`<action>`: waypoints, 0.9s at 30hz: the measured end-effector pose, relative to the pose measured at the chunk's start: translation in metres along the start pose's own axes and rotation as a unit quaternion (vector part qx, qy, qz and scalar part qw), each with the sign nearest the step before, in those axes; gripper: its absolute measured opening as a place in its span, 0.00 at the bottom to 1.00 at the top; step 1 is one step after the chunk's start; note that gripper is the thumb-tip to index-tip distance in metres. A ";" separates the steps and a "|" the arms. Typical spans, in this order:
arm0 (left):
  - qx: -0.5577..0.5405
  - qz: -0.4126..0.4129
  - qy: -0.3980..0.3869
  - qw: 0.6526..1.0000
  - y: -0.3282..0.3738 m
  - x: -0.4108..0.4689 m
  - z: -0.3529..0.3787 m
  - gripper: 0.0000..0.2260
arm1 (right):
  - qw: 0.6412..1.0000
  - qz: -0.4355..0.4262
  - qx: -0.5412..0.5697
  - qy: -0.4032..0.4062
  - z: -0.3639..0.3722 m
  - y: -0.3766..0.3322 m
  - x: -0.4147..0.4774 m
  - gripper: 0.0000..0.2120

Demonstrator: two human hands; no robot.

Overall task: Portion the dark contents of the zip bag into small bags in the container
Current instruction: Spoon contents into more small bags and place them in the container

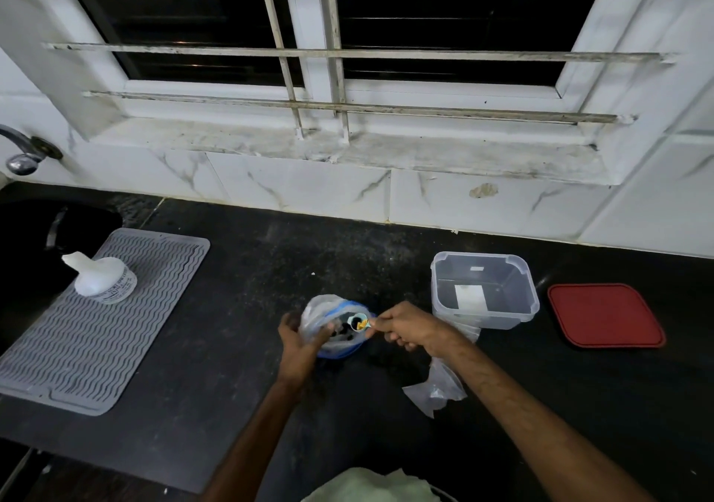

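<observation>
A clear zip bag point(328, 318) with a blue zip rim and dark contents stands open on the black counter. My left hand point(299, 341) grips its left side and holds the mouth open. My right hand point(405, 327) pinches the handle of a small light-blue measuring scoop point(358, 323) over the bag's mouth. The scoop looks dark inside, with a yellow mark. A small clear bag point(438, 387) lies on the counter below my right wrist. The clear plastic container point(485, 289) stands to the right, with a white paper label on its front wall.
A red lid point(604, 316) lies right of the container. A grey ribbed mat point(96, 316) with a white bottle point(102, 277) lies at the left, beside a dark sink point(34, 246) and tap point(25, 151). A pale cloth point(371, 486) shows at the bottom edge.
</observation>
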State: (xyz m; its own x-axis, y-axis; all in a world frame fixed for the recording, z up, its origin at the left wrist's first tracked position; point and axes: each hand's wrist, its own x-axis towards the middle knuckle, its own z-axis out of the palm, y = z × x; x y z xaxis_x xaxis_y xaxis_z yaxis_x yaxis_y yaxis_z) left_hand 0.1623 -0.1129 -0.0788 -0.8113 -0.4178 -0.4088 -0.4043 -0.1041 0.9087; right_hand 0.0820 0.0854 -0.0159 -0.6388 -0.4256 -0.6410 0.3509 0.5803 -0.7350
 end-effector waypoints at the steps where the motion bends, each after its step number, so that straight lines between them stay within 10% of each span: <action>1: 0.023 0.021 0.014 0.999 0.001 -0.011 0.000 0.43 | 1.000 -0.004 0.001 0.002 -0.005 0.002 -0.006 0.13; 7: 0.144 0.252 0.057 0.955 -0.008 -0.071 0.026 0.38 | 0.999 -0.021 0.039 0.010 -0.036 0.023 -0.041 0.13; 13: 0.305 0.171 -0.170 0.921 -0.045 -0.104 0.115 0.48 | 0.998 -0.029 0.043 0.047 -0.066 0.058 -0.078 0.13; 27: 0.268 0.107 -0.072 0.955 -0.062 -0.105 0.166 0.20 | 0.992 -0.060 -0.065 0.094 -0.078 0.102 -0.110 0.10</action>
State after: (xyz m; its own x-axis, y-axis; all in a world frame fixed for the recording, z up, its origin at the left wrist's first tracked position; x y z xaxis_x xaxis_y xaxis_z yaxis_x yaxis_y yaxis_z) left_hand 0.2024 0.0877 -0.1058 -0.9336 -0.2458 -0.2606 -0.3493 0.4635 0.8144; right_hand 0.1342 0.2457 -0.0029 -0.7915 -0.3659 -0.4895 0.1824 0.6231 -0.7606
